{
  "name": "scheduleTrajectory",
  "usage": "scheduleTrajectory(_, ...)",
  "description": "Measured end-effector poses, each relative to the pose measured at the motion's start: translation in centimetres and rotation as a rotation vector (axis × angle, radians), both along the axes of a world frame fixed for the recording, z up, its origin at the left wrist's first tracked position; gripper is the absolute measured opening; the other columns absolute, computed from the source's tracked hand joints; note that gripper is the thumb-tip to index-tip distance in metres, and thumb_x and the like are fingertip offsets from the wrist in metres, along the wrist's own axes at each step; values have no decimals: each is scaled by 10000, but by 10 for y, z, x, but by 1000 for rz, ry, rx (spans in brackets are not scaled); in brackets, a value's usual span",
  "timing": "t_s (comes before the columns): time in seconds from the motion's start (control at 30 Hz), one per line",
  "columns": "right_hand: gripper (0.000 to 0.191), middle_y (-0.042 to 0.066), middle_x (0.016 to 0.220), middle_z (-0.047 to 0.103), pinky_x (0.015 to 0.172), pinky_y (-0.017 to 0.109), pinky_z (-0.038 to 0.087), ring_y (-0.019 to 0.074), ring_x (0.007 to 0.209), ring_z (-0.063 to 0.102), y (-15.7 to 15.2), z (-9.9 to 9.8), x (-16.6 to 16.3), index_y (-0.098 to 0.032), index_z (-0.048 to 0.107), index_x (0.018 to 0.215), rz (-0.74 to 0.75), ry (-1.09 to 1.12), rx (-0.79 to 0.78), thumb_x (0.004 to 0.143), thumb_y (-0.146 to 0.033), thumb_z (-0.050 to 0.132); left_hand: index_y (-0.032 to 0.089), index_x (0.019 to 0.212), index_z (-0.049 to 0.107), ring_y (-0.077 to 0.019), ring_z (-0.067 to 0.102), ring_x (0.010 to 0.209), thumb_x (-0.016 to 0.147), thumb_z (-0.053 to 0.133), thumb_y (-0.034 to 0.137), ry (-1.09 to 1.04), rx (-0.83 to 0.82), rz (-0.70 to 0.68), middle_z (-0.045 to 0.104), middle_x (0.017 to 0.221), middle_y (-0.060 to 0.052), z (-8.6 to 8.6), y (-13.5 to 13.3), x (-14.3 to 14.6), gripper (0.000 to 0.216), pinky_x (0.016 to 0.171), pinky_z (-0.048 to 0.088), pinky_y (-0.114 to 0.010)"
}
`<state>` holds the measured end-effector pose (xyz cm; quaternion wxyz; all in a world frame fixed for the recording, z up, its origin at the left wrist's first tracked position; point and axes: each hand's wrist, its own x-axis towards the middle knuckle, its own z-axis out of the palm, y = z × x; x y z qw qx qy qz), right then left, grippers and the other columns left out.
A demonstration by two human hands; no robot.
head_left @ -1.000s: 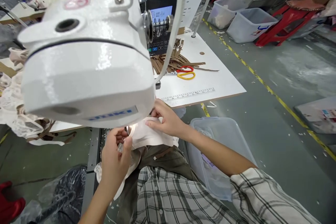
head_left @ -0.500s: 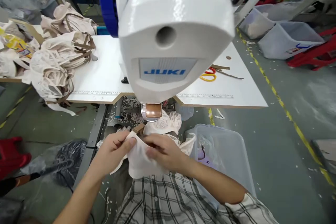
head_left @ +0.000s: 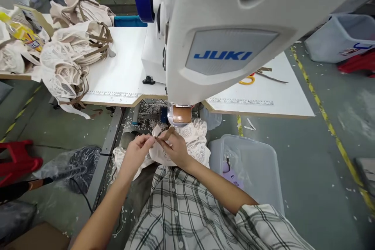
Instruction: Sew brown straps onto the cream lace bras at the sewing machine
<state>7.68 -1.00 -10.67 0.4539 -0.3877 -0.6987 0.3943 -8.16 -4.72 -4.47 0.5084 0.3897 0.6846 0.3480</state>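
A pale bra with lace [head_left: 197, 146] hangs over my lap, just in front of the sewing machine [head_left: 231, 47]. My left hand [head_left: 138, 151] pinches an edge of it between thumb and fingertips. Close beside it, my right hand [head_left: 176, 149] grips the same edge where a brown strap end shows; the fingertips of both hands almost meet. Most of the strap is covered by the fingers. The machine's brown, shiny lower part [head_left: 182, 114] sits just above and behind the hands, and its needle cannot be made out.
Bras with brown straps [head_left: 68, 62] are heaped on the left of the white table [head_left: 123, 58]. Yellow-handled scissors [head_left: 247, 81] and brown strips lie on the right. A clear plastic bin [head_left: 263, 164] stands at my right, a red stool [head_left: 22, 160] at far left.
My view has shifted, so the machine head appears farther right. Both hands have moved up the bra, closer together, and the cloth formerly spread between them is now bunched at the fingertips.
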Motion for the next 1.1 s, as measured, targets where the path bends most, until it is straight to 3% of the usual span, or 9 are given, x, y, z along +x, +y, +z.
scheduleTrajectory(0.07,149,84,949,694,779,354,522,212,904,633,-1,-10,7,-221,702,909,-21,-126,196,932,-255,559,171,901,684,-207,622,829,755,666,573,-173,-39,24,686,873,-73,-14,2,11,429,741,493,-307)
scheduleTrajectory(0.17,144,84,939,687,739,342,526,204,876,634,-4,-11,21,-227,720,920,19,-254,283,924,-285,588,176,947,631,-184,629,824,775,639,572,-251,-13,98,679,909,-65,-25,4,24,433,764,519,-311)
scheduleTrajectory(0.27,142,47,860,676,660,268,528,144,757,636,-7,2,35,-228,715,881,98,-215,260,918,-316,611,196,930,587,-149,604,787,821,602,556,-282,35,129,647,866,-24,-20,4,32,377,760,523,-289)
scheduleTrajectory(0.33,131,35,828,678,618,248,525,118,662,617,-7,11,40,-219,707,930,43,-147,259,907,-324,631,196,885,580,-132,580,758,837,609,533,-276,58,115,610,806,1,-11,2,37,341,751,520,-269)
scheduleTrajectory(0.43,244,47,898,696,620,260,535,105,597,594,-2,21,40,-207,678,1098,-42,-150,210,902,-346,646,193,874,598,-122,559,745,869,599,500,-233,79,72,578,776,13,1,-1,42,307,731,515,-242)
scheduleTrajectory(0.53,256,58,980,700,671,264,550,109,649,624,2,24,37,-210,678,1131,-27,-183,118,924,-347,617,191,882,608,-117,548,745,900,564,485,-199,89,37,566,777,14,5,-3,45,298,730,515,-236)
scheduleTrajectory(0.77,163,49,965,673,653,267,549,130,717,639,2,24,39,-237,719,1027,-48,-115,-46,902,-308,641,186,855,611,-132,544,767,891,571,481,-216,54,21,550,786,3,1,1,47,300,755,512,-260)
scheduleTrajectory(0.97,117,38,918,715,780,279,559,158,863,677,6,12,40,-228,745,918,-71,-101,-1,895,-266,637,186,769,591,-136,496,702,860,580,553,-176,20,-24,506,712,12,-8,12,50,379,685,473,-240)
scheduleTrajectory(1.1,151,-20,967,748,828,219,558,124,904,693,20,5,67,-275,764,925,170,-329,129,896,-311,620,179,804,636,-143,508,693,701,736,592,-276,-140,-67,552,718,7,-31,21,50,437,656,471,-239)
